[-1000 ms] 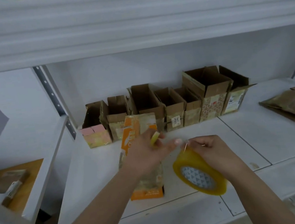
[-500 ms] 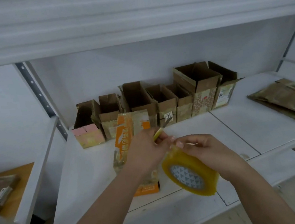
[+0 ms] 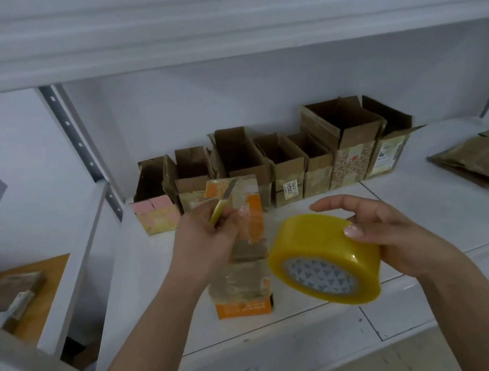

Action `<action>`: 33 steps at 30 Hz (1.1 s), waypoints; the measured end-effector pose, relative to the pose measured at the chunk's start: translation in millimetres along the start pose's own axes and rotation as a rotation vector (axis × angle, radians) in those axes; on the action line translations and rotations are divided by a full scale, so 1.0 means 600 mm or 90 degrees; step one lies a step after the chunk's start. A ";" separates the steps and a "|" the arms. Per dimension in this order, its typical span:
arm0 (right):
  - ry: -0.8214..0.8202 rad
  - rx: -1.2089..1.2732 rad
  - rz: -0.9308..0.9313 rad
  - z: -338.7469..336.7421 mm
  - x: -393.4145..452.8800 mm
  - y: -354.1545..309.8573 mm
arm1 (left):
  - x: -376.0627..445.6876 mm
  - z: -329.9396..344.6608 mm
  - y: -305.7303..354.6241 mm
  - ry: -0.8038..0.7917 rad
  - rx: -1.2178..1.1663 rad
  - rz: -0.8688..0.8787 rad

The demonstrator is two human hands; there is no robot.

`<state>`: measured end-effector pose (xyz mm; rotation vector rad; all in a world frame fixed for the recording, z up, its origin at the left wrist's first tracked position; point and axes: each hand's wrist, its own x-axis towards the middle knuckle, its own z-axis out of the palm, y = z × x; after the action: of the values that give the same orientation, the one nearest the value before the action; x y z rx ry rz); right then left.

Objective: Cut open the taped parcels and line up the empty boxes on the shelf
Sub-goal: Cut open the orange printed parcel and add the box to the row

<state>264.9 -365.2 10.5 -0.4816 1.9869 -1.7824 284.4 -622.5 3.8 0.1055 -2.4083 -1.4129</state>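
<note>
My left hand (image 3: 205, 242) grips a small yellow-handled knife (image 3: 223, 201), its blade pointing up and to the right. My right hand (image 3: 393, 228) cradles a big roll of yellow tape (image 3: 323, 259) from the right side, thumb on its rim. Between the hands an orange taped parcel (image 3: 247, 280) lies flat on the white shelf (image 3: 424, 203), partly hidden by my left hand. Along the back of the shelf stands a row of several open, empty cardboard boxes (image 3: 277, 162).
A stack of flattened brown cardboard (image 3: 483, 162) lies at the shelf's right end. The upper shelf board (image 3: 216, 19) overhangs close above. To the left, past a perforated upright (image 3: 77, 138), a lower wooden surface (image 3: 33, 307) holds a small packet.
The hands have parted: my left hand drew back left with the knife raised, and my right hand shifted right, turning the tape roll so its side faces up.
</note>
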 end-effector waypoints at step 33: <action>0.086 -0.255 0.224 0.040 0.086 0.082 | -0.046 -0.010 -0.162 0.038 -0.271 -0.443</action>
<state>234.9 -406.6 -44.9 -0.1145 2.3609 -1.2377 301.8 -669.4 -84.1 0.9295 -2.0395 -2.1365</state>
